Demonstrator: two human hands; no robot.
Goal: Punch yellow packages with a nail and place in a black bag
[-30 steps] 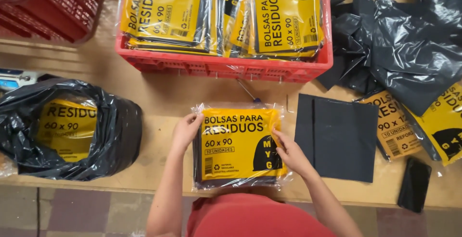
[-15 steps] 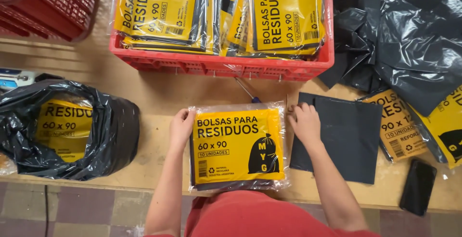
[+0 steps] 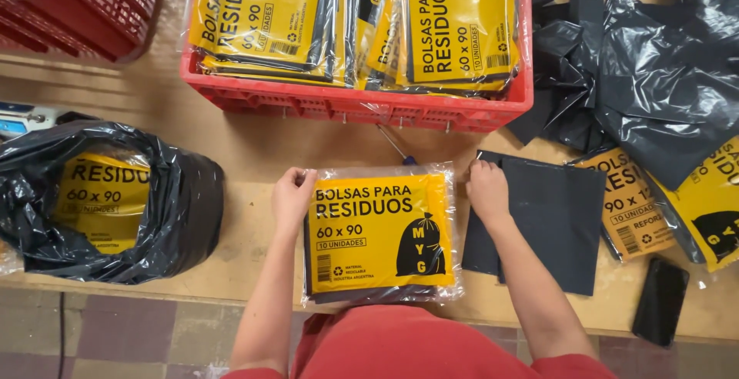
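A clear packet with a yellow label and folded black bags inside [image 3: 381,233] lies flat on the wooden table [image 3: 254,156] in front of me. My left hand [image 3: 292,194] grips its upper left corner. My right hand [image 3: 486,188] has its fingers on the top left edge of a stack of folded black bags [image 3: 550,221], just right of the packet.
A red crate [image 3: 354,106] full of similar yellow-labelled packets stands behind. An open black bag [image 3: 165,217] at left holds more packets. Loose black bags [image 3: 639,94] and further packets [image 3: 639,202] lie at right, with a dark phone [image 3: 660,302] near the edge.
My right hand left the packet's right edge and moved right onto the stack of folded black bags. The packet now lies squarer and flat, with my left hand still on its corner.
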